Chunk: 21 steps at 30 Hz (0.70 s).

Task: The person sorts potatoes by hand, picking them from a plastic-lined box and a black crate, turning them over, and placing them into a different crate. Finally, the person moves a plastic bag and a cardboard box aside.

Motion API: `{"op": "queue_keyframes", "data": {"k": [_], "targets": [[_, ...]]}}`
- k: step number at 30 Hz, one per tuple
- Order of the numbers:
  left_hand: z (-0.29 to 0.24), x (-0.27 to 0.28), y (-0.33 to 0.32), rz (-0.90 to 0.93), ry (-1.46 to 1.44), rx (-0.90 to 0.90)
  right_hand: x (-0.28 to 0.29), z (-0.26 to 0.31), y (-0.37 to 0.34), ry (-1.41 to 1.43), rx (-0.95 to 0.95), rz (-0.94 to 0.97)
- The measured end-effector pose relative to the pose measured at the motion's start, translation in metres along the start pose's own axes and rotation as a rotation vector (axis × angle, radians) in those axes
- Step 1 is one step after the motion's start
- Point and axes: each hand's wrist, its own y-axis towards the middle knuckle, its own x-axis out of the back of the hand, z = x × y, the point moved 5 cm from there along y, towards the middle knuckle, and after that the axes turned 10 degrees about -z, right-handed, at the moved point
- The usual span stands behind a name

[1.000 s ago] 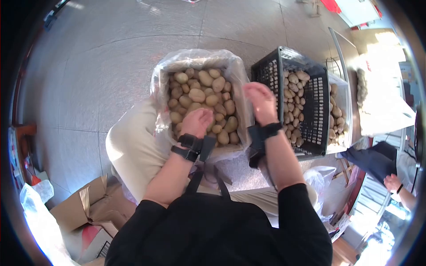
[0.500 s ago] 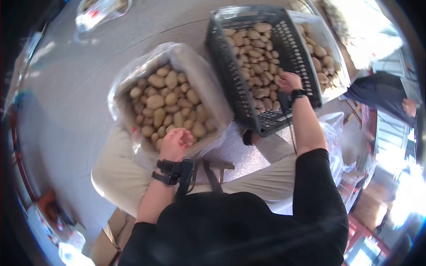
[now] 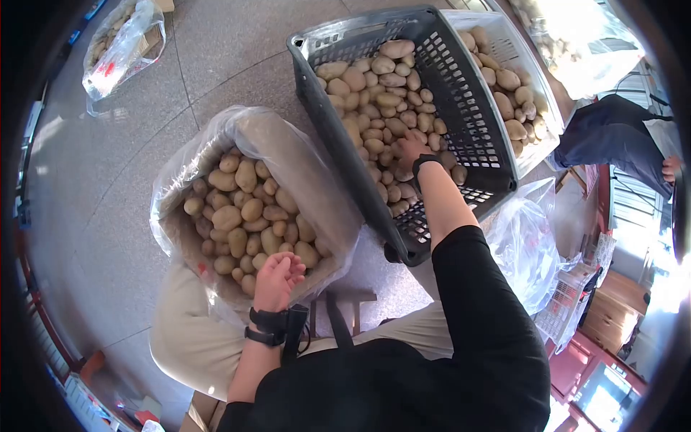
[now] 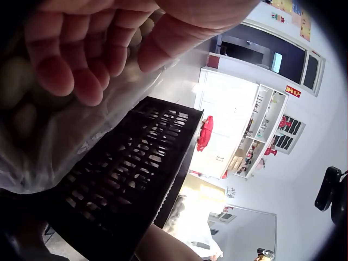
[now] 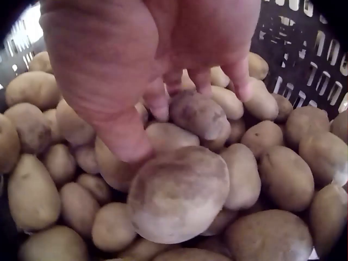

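Note:
My right hand is down inside a black plastic crate, over a heap of potatoes. In the right wrist view its fingers are spread and reach down among the potatoes. A darker potato lies under the fingertips, and the thumb touches down beside a large pale potato. My left hand hovers over the near edge of a plastic-lined box of potatoes. Its fingers hang loosely curled with nothing in them.
A white crate of potatoes stands beyond the black one. On the floor at the far left sits a clear bag with potatoes. More clear plastic lies at the right, and another person is nearby.
My right hand has moved from beside the lined box into the black crate, then deeper among its potatoes. The left hand stays over the lined box. The head view has turned rightward.

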Motion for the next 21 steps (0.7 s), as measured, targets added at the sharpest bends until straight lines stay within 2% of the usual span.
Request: {"op": "queue_keyframes", "data": {"k": [2,5,8,12,14,16,17,20,21], "targets": [[0.001,-0.001,0.002,-0.012,-0.004,0.023,0.035,0.022,-0.018,-0.102,-0.078,-0.022],[0.002,-0.002,0.007,-0.025,0.001,0.032,0.017,0.012,-0.008,-0.174,-0.193,0.166],[0.001,-0.003,0.008,-0.016,-0.003,0.023,0.019,0.017,-0.011,-0.183,-0.212,0.217],[0.007,-0.007,0.009,0.015,-0.013,0.032,0.003,0.014,-0.012,-0.106,-0.122,0.176],[0.003,-0.009,0.007,0.019,-0.009,0.014,0.010,0.005,-0.007,0.059,-0.139,0.168],[0.004,-0.008,0.004,0.016,-0.017,0.013,0.042,-0.002,-0.003,0.226,-0.178,0.124],[0.005,-0.007,0.004,0.018,-0.027,0.015,0.065,-0.004,-0.002,0.227,-0.255,0.177],[0.005,-0.007,0.006,0.030,-0.038,0.017,0.058,-0.008,-0.008,0.292,-0.003,0.262],[0.006,-0.008,0.004,0.032,-0.039,0.018,0.051,0.002,-0.018,0.225,0.097,0.397]]}}
